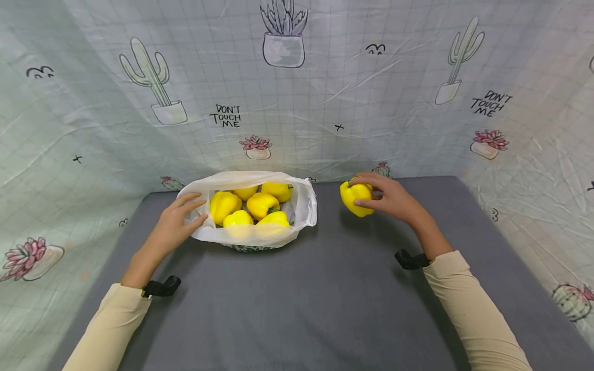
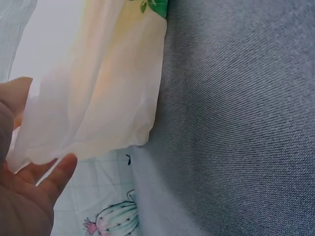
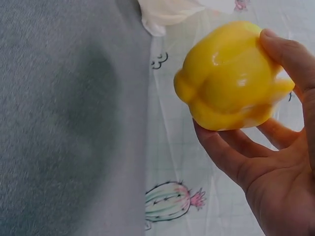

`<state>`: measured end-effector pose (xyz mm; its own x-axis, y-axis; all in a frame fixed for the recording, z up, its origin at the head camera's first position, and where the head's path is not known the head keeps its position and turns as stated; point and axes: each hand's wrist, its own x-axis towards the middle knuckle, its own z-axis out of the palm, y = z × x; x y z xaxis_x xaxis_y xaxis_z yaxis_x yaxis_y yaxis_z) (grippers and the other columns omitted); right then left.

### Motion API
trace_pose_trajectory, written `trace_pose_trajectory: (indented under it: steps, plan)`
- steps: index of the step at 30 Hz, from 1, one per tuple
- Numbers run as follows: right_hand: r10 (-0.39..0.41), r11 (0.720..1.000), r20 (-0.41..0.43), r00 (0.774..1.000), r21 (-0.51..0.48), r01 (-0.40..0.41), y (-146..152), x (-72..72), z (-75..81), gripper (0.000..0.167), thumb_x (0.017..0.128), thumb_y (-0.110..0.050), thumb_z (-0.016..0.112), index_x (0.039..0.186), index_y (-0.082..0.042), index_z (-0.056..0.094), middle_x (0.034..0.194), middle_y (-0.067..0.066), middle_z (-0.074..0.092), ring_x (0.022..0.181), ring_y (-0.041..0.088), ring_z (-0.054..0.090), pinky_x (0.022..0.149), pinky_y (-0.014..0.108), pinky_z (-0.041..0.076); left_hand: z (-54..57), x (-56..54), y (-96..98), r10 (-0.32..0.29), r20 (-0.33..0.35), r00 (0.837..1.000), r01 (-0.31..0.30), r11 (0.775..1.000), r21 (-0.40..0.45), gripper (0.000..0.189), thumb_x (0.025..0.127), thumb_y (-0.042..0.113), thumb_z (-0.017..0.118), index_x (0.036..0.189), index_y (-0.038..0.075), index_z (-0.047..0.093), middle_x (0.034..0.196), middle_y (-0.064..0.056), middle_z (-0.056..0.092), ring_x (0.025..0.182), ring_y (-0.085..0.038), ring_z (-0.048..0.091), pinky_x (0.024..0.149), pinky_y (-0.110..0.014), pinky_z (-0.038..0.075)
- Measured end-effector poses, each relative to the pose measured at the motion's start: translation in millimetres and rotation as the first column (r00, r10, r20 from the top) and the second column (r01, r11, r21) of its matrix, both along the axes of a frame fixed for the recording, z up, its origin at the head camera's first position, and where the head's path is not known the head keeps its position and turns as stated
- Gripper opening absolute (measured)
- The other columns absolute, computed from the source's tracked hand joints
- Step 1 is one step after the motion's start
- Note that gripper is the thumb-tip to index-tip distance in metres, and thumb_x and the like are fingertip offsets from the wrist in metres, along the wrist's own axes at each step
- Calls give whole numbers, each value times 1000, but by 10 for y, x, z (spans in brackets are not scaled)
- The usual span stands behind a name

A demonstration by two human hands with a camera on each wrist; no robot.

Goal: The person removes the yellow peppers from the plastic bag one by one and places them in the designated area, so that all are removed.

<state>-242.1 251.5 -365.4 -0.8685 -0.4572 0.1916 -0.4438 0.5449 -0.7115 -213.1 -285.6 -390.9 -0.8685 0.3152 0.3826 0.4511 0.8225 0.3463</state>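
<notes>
My right hand (image 1: 387, 197) holds a yellow bell pepper (image 1: 356, 198) above the right half of the table. The right wrist view shows the thumb on one side of this glossy pepper (image 3: 231, 78) and the fingers beneath it. To the left stands a white plastic bag (image 1: 307, 208), its mouth spread wide, with several yellow bell peppers (image 1: 225, 206) inside. My left hand (image 1: 174, 224) is at the bag's left rim, fingers loosely extended over the edge. Up close in the left wrist view, the thumb tip passes behind the white film of the bag (image 2: 113, 98).
A grey cloth covers the table (image 1: 287, 309). Right behind it hangs a pale curtain (image 1: 315, 93) printed with cacti and lettering, which also runs along both sides. Each wrist wears a black strap (image 1: 160, 287). Dark green print marks the bag's front, low down.
</notes>
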Motion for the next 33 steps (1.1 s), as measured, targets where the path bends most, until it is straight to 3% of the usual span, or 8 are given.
trace_pose_trajectory:
  steps: [8, 15, 24, 31, 33]
  plan:
    - [-7, 1000, -18, 1000, 10, 7, 118, -40, -63, 51, 94, -21, 75, 142, -15, 59, 158, 7, 41, 135, 38, 48, 99, 58, 49, 43, 17, -3, -56, 45, 997, 54, 998, 44, 54, 94, 11, 73, 144, 3, 56, 150, -21, 46, 136, -47, 43, 99, -66, 42]
    - [17, 999, -32, 999, 46, -15, 213, -109, -132, 46, 96, -19, 71, 140, -11, 61, 154, 14, 45, 137, 41, 44, 100, 62, 45, 47, 1, 27, -68, 64, 996, 65, 997, 46, 54, 94, 12, 73, 145, 4, 55, 153, -20, 44, 139, -47, 39, 101, -67, 40]
    - [-29, 999, 21, 999, 33, 28, 242, -123, -190, 49, 96, -25, 72, 142, -13, 60, 154, 15, 43, 131, 41, 50, 97, 60, 49, 18, 10, 39, -100, 28, 995, 99, 994, 39, 50, 93, 8, 73, 140, 2, 59, 151, -22, 45, 137, -47, 42, 98, -66, 43]
    - [-52, 998, 108, 993, -16, 54, 236, -167, -226, 53, 96, -28, 72, 144, -12, 56, 154, 16, 41, 120, 45, 58, 87, 55, 56, 43, 10, 14, -87, 23, 996, 87, 996, 27, 50, 93, 9, 74, 140, 3, 60, 150, -20, 46, 137, -46, 43, 100, -66, 42]
    - [-43, 999, 124, 991, -28, 47, 233, -189, -245, 58, 95, -26, 74, 146, -10, 53, 153, 18, 40, 121, 46, 57, 90, 56, 54, 45, 12, 6, -87, 21, 996, 86, 996, 25, 49, 93, 8, 74, 140, 2, 60, 150, -20, 46, 136, -46, 43, 100, -66, 42]
